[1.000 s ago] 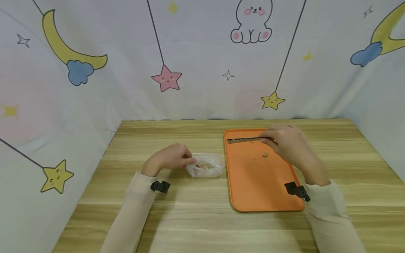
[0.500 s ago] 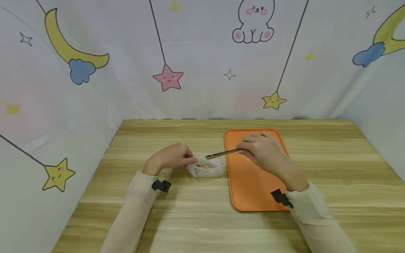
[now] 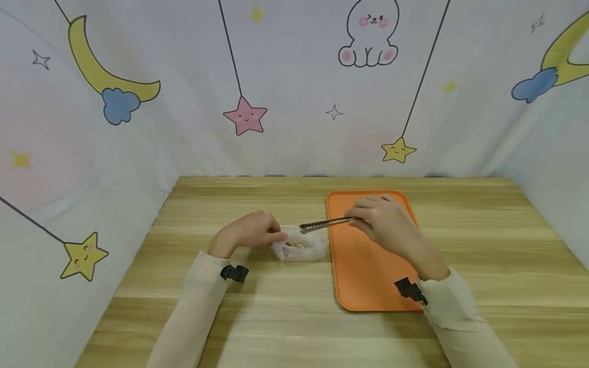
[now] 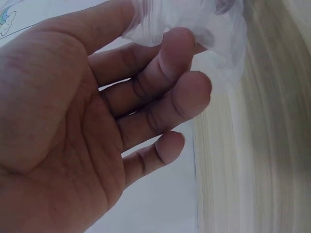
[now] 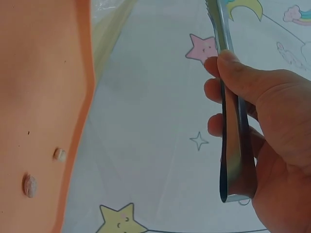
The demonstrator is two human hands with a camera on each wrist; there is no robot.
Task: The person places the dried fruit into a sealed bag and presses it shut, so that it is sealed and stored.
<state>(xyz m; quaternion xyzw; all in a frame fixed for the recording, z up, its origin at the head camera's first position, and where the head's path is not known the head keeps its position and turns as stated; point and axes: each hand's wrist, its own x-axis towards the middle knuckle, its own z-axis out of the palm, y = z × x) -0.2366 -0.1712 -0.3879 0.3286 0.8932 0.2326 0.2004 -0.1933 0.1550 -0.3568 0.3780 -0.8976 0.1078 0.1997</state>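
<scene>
My left hand (image 3: pixel 250 232) pinches the edge of a clear plastic bag (image 3: pixel 313 251) between thumb and forefinger. The bag stands with its mouth spread, and small brownish pieces (image 3: pixel 298 245) lie inside. In the left wrist view, the other fingers curl loosely below the plastic (image 4: pixel 214 43). My right hand (image 3: pixel 384 225), raised over the tray, grips metal tongs (image 3: pixel 327 223) that point left. Their toothed tips are parted above the bag's mouth, with nothing visible between them. The right wrist view shows thumb and fingers wrapped around the tongs (image 5: pixel 235 141).
An orange tray (image 3: pixel 368 286) lies right of the bag on the wood-grain table (image 3: pixel 276 317). Two small pale pieces, one round (image 5: pixel 30 185) and one smaller (image 5: pixel 59 154), rest on it in the right wrist view. A patterned white curtain (image 3: pixel 285 148) hangs behind.
My right hand has carried the tongs left from above the tray to over the bag. Their tips have spread apart in the last half second. My left hand stays at the bag's edge.
</scene>
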